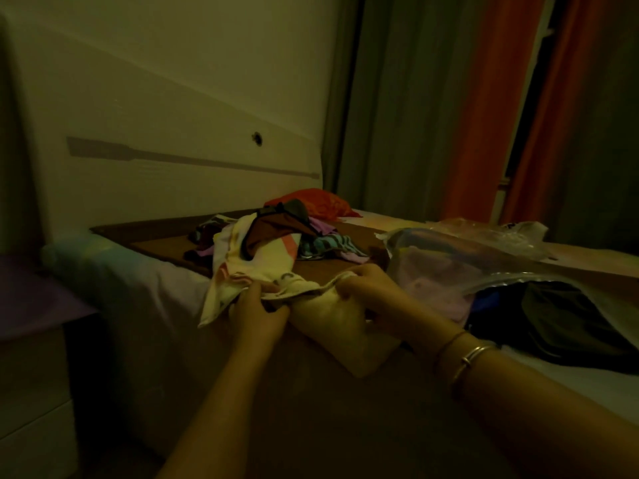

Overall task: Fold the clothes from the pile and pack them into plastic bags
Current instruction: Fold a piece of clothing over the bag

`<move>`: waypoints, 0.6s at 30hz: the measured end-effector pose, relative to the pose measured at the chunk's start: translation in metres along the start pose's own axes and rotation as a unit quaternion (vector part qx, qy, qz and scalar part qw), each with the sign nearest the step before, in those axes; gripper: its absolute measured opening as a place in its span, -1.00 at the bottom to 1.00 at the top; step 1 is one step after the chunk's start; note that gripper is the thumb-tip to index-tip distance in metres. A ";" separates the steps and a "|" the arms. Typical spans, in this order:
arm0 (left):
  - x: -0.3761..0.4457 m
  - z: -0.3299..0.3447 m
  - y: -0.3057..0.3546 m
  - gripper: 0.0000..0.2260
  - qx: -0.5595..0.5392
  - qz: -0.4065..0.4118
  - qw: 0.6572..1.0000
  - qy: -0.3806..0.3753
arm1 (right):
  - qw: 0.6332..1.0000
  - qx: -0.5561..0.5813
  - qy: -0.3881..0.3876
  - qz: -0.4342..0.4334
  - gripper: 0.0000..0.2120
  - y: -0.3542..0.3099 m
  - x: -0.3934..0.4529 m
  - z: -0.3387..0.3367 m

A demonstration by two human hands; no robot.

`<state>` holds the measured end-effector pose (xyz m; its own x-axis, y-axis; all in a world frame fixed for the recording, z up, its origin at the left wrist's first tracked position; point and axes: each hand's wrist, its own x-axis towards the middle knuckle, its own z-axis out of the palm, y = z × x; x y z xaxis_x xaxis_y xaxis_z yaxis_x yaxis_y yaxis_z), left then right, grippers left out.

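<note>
At frame centre a cream garment (256, 267) is gripped by both hands — left hand (257, 311), right hand (371, 295) — (its print is unreadable).

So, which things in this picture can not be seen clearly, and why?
- Head view: the print on the cream garment is bunched up and too dim to read.
- The left hand fingers are hidden by that cloth.
- What fills the clear plastic bag is blurred by its glare.
- The dark clothes run off the right edge.
- The lower layers of the pile are covered by the top garments.
</note>
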<state>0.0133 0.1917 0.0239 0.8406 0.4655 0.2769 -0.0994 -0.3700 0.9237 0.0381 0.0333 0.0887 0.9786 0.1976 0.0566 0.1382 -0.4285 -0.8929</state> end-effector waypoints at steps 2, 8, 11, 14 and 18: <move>0.001 0.000 -0.003 -0.78 -0.004 -0.006 1.000 0.017 | 0.995 -0.091 -0.018 -0.027 -0.77 0.000 0.004 0.004; 0.009 -0.006 -0.015 -0.56 0.038 0.010 0.998 0.055 | 0.973 -0.223 -0.019 -0.060 -0.83 0.002 0.011 0.020; 0.008 -0.012 -0.023 -0.67 0.079 -0.008 0.996 0.041 | 0.981 -0.186 -0.030 -0.055 -0.88 0.008 0.011 0.029; 0.008 -0.019 -0.024 -0.60 0.043 -0.028 0.999 0.010 | 0.982 -0.174 -0.032 -0.060 -0.85 0.012 0.008 0.039; 0.010 -0.026 -0.020 -0.56 0.042 -0.019 0.999 0.000 | 0.993 -0.108 -0.043 -0.034 -0.76 0.011 -0.003 0.049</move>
<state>0.0099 0.2242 0.0150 0.8434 0.4794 0.2427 -0.0237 -0.4180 0.9081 0.0289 0.0711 0.0568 0.9503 0.3040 0.0671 0.2427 -0.5882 -0.7714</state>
